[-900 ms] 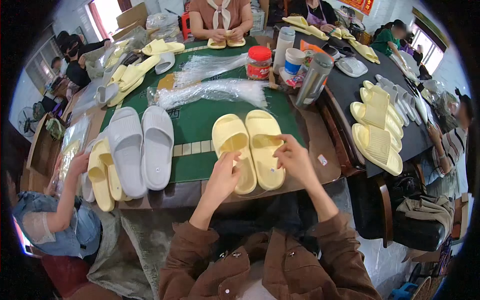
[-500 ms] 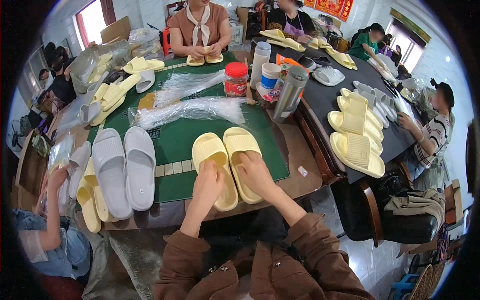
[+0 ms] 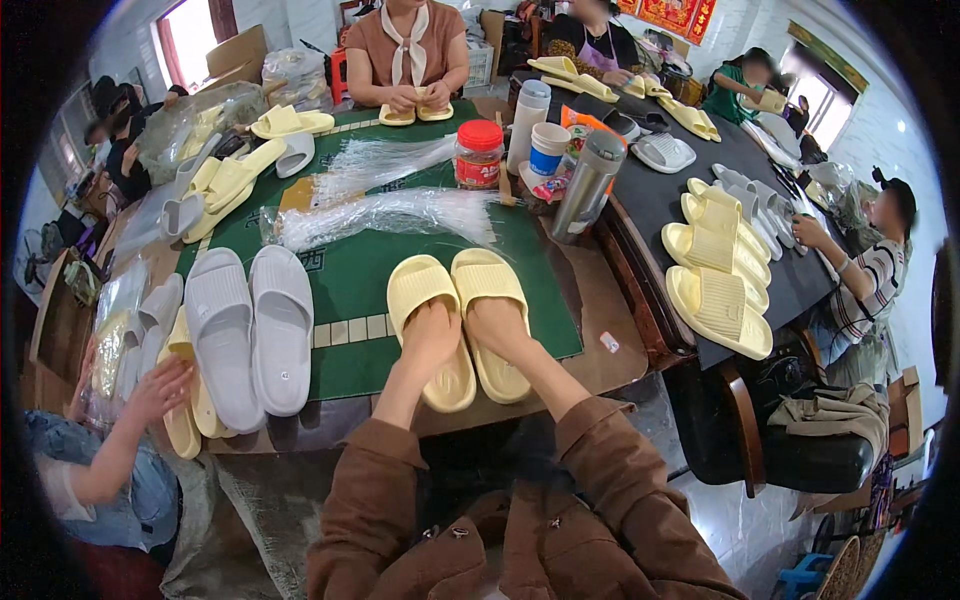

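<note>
Two pale yellow slide slippers lie side by side at the front edge of the table, toes pointing away. My left hand (image 3: 428, 338) reaches into the left slipper (image 3: 420, 285), its fingers hidden beneath the ribbed strap. Likewise, my right hand (image 3: 498, 325) is tucked under the strap of the right slipper (image 3: 488, 278), fingers out of sight. Whether either hand grips anything inside cannot be seen. To the left rests a pair of large grey slippers (image 3: 280, 335), with another yellow pair (image 3: 205, 405) beside it.
Behind the slippers, bundles of clear plastic strips (image 3: 390, 220) lie on the green mat (image 3: 350, 270). A red-lidded jar (image 3: 478, 155), a paper cup (image 3: 546, 150) and a steel flask (image 3: 588, 190) stand farther back. A co-worker's hand (image 3: 160, 390) is at the left.
Both my hands have slid deeper under the straps, hiding the fingers. At the left, the co-worker's hand has moved nearer to the yellow slippers there.
</note>
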`<state>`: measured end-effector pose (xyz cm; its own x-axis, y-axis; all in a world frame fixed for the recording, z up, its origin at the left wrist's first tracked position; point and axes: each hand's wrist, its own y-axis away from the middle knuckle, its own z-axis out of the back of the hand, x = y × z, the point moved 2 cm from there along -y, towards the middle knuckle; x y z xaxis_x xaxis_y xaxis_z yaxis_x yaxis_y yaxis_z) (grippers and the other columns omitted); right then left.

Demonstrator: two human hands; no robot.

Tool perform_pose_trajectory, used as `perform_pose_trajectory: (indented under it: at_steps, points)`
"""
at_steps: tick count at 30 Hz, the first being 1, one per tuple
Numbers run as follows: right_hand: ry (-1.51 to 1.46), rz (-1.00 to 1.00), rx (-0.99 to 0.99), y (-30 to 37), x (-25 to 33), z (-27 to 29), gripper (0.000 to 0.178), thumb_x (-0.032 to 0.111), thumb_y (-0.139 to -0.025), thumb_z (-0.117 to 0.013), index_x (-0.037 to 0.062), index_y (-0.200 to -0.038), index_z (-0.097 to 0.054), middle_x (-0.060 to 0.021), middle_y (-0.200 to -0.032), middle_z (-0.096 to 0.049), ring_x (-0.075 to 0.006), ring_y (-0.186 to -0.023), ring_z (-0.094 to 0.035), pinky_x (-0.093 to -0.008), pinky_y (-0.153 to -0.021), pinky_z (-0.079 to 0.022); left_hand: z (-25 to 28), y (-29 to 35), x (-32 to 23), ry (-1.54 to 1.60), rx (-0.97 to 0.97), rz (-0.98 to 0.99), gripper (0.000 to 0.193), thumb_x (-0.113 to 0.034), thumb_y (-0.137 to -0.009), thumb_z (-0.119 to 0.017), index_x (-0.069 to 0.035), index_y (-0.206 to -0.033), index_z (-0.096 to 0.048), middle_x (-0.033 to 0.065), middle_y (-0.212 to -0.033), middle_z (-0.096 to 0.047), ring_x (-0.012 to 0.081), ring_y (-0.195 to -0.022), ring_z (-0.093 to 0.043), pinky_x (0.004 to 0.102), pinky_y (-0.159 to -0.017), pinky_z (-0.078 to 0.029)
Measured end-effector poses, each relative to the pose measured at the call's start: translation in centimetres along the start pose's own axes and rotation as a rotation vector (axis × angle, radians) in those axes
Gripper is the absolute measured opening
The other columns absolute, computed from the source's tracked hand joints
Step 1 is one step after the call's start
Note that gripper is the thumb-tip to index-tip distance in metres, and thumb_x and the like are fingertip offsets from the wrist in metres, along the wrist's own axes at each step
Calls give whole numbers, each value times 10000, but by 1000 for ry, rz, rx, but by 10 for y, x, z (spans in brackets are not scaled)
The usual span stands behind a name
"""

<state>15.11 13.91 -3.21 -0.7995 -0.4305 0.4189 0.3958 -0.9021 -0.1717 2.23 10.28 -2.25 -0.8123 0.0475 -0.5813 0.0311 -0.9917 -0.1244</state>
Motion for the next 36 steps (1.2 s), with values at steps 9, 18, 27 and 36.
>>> perform_pose_trajectory:
  at_steps: [9,18,27,36]
  points:
    - [43,103,-106,-4,-11,-8,213,114,-799,-498,-29,-851,-647,-224,-822,-643,-390,-752,-619,-467,-708,-485,-11,-18,17,-106,-39,-147,261,-156,-872,-472,41,-1021,-558,277,-992,-616,423,-905,-613,494,-812,-493]
    - [-53,49,-175,8,-4,-8,209,130,-806,-505,-26,-829,-642,-236,-796,-643,-404,-732,-623,-469,-712,-501,4,20,16,35,198,-139,425,-225,-838,-483,45,-1166,-486,289,-1133,-562,438,-1047,-548,471,-913,-437]
    - [-8,8,72,7,-10,-10,269,165,-836,-489,-46,-910,-638,-270,-873,-641,-422,-794,-620,-484,-726,-488,15,18,-11,-33,292,-95,727,-429,-669,-715,110,-1116,-521,293,-1104,-578,411,-1030,-571,452,-900,-452]
    - [-378,-95,92,25,2,10,280,158,-899,-472,-104,-908,-571,-272,-879,-619,-380,-809,-621,-432,-717,-453,-6,30,-17,-134,-7,-70,525,-321,-801,-611,97,-1113,-554,289,-1159,-556,401,-1088,-543,464,-967,-399]
